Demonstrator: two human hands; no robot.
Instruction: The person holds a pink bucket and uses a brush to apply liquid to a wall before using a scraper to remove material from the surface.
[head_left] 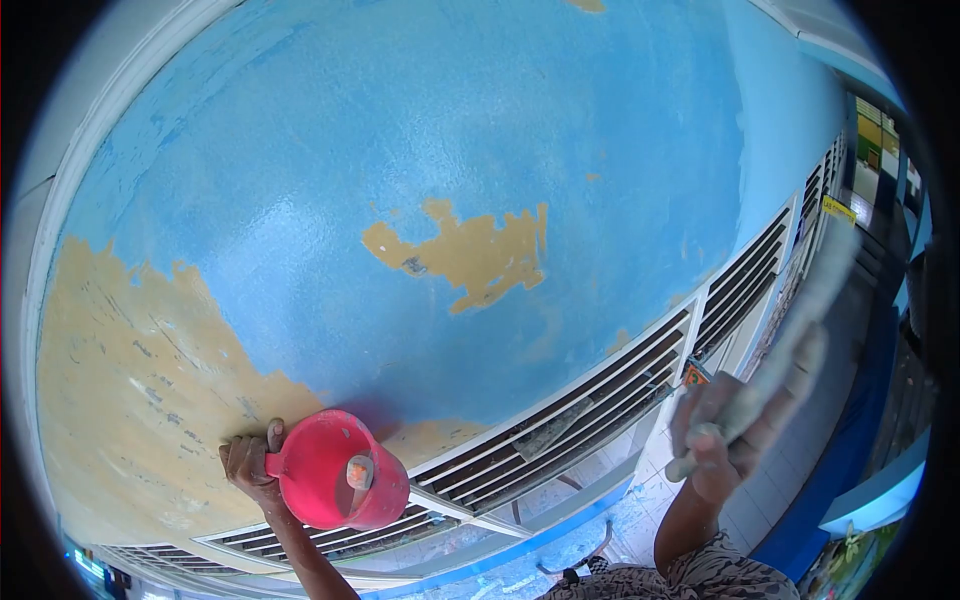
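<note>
My left hand [252, 462] is closed round the handle of a red plastic mug [310, 470], close to the lower part of the wall. The mug is tilted so its inside shows, with a small whitish and orange lump [360, 472] in it. Out to the right, my right hand [715, 430] grips a long, flat, grey-smeared tool [800, 325] pointing up and away. Motion blurs the tool, and I cannot tell its exact kind. Ahead is a blue painted wall [480, 120] with a bare tan patch [485, 255] in the middle and a larger tan area [130, 370] at left.
Louvred window slats [560, 420] run along the wall's lower edge, rising to the right. White floor tiles [790, 460] lie beyond my right arm, beside a dark blue band [835, 470]. A yellow sign [838, 209] shows at far right. Green leaves [850, 555] are at lower right.
</note>
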